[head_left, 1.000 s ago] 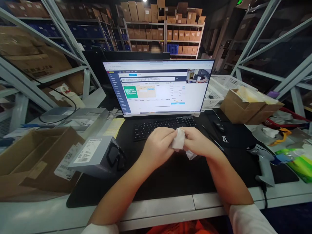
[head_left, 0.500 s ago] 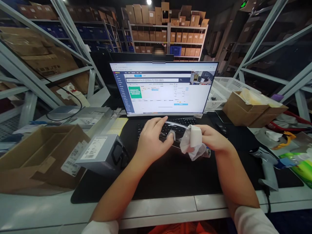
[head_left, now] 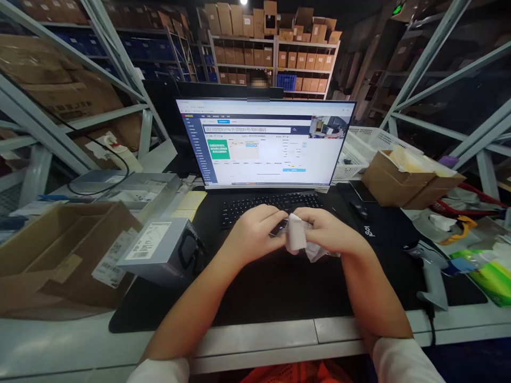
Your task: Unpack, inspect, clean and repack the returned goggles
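Note:
Both of my hands meet over the black desk mat (head_left: 279, 287), just in front of the black keyboard (head_left: 271, 205). My right hand (head_left: 329, 234) is closed around a crumpled white cloth (head_left: 297, 239). My left hand (head_left: 255, 234) has its fingers curled against the cloth and pinches a small dark thing that I cannot make out. The monitor (head_left: 265, 143) behind the keyboard shows a white form with a green block.
A grey labelled box (head_left: 159, 250) lies left of my hands beside an open cardboard box (head_left: 59, 255). A barcode scanner (head_left: 431, 271), a mouse (head_left: 359, 208), another cardboard box (head_left: 403, 178) and a white basket (head_left: 359, 149) are on the right. Shelves of cartons surround the desk.
Half a second ago my hands were apart, the left fingers on the keyboard and the right holding the cloth out. They have come back together around the cloth.

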A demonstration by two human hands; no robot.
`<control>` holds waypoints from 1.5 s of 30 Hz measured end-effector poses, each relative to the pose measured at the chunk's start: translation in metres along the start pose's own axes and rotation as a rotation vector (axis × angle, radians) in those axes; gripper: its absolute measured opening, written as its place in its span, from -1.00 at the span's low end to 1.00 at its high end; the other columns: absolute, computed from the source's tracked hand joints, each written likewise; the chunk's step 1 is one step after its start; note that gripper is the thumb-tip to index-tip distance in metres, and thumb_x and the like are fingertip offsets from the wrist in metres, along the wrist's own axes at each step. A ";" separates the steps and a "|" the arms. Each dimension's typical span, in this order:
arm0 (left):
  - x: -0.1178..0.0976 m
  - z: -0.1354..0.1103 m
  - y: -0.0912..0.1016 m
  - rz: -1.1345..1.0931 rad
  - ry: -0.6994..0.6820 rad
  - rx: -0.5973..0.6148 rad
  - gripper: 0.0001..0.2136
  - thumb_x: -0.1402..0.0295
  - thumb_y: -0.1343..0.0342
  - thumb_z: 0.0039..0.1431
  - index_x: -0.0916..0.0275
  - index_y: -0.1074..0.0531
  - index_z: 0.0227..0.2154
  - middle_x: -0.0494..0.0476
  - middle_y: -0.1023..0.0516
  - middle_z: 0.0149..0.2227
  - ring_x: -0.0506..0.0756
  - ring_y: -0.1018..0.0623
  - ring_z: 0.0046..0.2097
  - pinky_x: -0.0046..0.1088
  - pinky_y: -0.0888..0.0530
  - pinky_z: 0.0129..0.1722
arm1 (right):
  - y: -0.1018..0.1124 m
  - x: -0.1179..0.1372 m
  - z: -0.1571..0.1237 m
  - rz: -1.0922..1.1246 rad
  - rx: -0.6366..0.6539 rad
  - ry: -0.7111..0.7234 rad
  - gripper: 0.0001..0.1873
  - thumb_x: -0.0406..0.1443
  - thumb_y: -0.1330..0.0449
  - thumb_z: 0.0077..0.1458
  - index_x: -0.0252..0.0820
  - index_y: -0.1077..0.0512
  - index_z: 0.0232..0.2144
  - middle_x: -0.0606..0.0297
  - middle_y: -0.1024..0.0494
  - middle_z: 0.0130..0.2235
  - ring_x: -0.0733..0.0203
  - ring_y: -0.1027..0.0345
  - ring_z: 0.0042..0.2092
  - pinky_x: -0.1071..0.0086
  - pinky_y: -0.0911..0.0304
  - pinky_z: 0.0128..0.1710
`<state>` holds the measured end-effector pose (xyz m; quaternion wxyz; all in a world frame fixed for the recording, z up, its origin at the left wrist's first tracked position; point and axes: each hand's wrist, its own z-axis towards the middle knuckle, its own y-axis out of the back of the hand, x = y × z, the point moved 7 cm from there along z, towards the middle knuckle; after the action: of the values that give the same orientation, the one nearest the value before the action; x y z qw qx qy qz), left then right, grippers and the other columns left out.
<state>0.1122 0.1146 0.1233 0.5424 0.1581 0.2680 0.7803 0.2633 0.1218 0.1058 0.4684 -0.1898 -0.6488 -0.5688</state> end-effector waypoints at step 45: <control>0.020 -0.001 0.036 -0.057 0.271 -0.267 -0.71 0.51 -0.17 0.03 0.23 -0.54 -0.14 0.07 -0.62 -0.30 0.06 -0.61 -0.27 -0.37 -0.57 -0.17 | 0.026 -0.037 0.005 0.433 -0.587 0.133 -0.67 -0.03 -0.23 0.17 -0.13 -0.61 -0.22 0.19 -0.62 -0.22 0.06 -0.47 -0.19 0.24 -0.38 -0.17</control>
<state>0.0772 0.1234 0.1427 0.5392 -0.0293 0.2372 0.8076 0.3000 0.1443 0.0906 0.5446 -0.4114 -0.3709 -0.6298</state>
